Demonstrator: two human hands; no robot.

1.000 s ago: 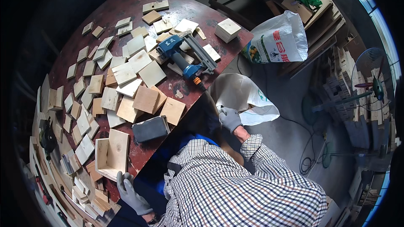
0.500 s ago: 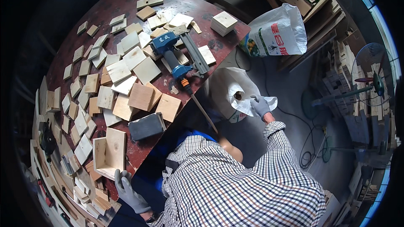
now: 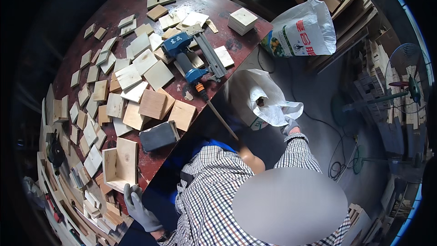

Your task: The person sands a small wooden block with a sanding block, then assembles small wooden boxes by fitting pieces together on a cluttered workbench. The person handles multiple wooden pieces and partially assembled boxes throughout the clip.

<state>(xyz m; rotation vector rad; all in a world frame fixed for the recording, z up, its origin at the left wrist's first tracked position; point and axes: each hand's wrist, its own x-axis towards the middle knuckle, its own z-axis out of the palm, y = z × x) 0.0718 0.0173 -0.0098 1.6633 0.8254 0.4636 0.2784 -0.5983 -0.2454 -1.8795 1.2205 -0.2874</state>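
My right hand (image 3: pixel 290 126), in a grey glove, has its fingers closed on the rim of a white woven sack (image 3: pixel 248 89). The sack stands on the floor beside the table, its mouth partly folded; a small dark opening shows, but its contents cannot be made out. My left hand (image 3: pixel 142 210), also gloved, is at the table's near edge. Its fingers are a little apart, the tips against the lower edge of a small open-sided wooden box (image 3: pixel 126 161). A dark grey block (image 3: pixel 157 137) with a wooden side lies next to that box.
A blue nail gun (image 3: pixel 184 54) with a hose rests among several loose wooden pieces (image 3: pixel 145 61) on the red table (image 3: pixel 193 7). Stacked squares (image 3: pixel 241 21) sit at the far corner. Beyond are a printed white sack (image 3: pixel 305 32), floor cables (image 3: pixel 337 166) and a fan (image 3: pixel 412 89).
My right hand has moved slightly down and toward me, from above the sack's rim to gripping it, and the sack's edge has lifted. My left hand stays at the wooden box.
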